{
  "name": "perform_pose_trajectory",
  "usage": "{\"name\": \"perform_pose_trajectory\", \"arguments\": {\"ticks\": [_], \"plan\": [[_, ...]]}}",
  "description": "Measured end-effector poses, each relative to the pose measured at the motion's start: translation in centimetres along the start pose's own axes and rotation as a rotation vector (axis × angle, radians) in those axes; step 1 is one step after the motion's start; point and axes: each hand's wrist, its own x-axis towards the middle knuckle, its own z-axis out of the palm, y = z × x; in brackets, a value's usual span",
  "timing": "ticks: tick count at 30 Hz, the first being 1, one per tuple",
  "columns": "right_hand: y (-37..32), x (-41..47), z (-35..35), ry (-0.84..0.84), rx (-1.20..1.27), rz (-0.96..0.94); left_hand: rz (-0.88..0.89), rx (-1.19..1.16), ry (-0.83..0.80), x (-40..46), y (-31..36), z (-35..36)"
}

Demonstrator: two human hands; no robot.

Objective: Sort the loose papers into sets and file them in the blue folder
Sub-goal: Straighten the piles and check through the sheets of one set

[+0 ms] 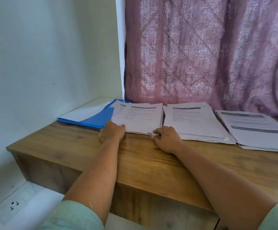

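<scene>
The leftmost paper stack (pixel 141 118) was being gripped at its near edge, so the sorting looked pretty much done and the filing step seemed to be starting. The left hand (pixel 112 131) was curled onto the near-left corner, the right hand (pixel 165 138) was pinched at the near-right corner with fingers tucked under the edge. The stack was laid with its long axis running away from the person, headings at the far end toward the curtain (pixel 208 52), text readable from the near side. Its far-left corner was overlapped onto the blue folder (pixel 95 118), which was lying open and flat in the corner by the wall, long side angled off to the far left. Two more stacks, a middle one (pixel 194 122) just beside and a right one (pixel 254 128) near it, were lined up along the wooden desk (pixel 143 160). Next move would probably call for the sheets to be squared up, lifted together and slid left into the folder without fanning.
</scene>
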Motion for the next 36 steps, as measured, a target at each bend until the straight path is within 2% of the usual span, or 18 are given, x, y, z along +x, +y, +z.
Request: {"name": "perform_pose_trajectory", "arguments": {"ticks": [6, 10, 13, 16, 20, 26, 29, 33, 36], "plan": [[-0.6, -0.6, -0.8, -0.049, -0.081, -0.051, 0.132, -0.203, -0.032, -0.2, 1.3, 0.8], [-0.6, -0.6, -0.6, -0.047, -0.075, -0.04, 0.132, 0.121, 0.01, -0.5, 1.5, 1.4], [-0.2, -0.4, -0.2, -0.034, -0.005, -0.018, 0.136, 0.149, 0.015, -0.4, 1.7, 1.3], [0.1, -0.1, -0.2, -0.018, 0.081, 0.012, 0.103, -0.007, -0.021, 0.0, 1.8, 1.0], [0.2, 0.0, -0.1, -0.026, 0.076, 0.013, 0.086, -0.155, -0.05, 0.7, 1.5, 0.8], [0.4, 0.0, -0.1, -0.028, 0.117, -0.013, -0.01, -0.727, -0.081, 0.3, 2.0, 0.7], [0.6, -0.3, -0.1, -0.023, 0.139, -0.043, -0.125, -0.991, -0.069, -0.2, 2.2, 0.4], [0.8, -1.2, -0.7, -0.053, 0.189, -0.117, -0.215, -1.135, -0.045, -0.9, 1.5, -0.6], [1.0, -1.9, -1.0, 0.031, 0.376, -0.097, -0.197, -1.183, -0.034, -2.2, 1.3, -2.0]]}}
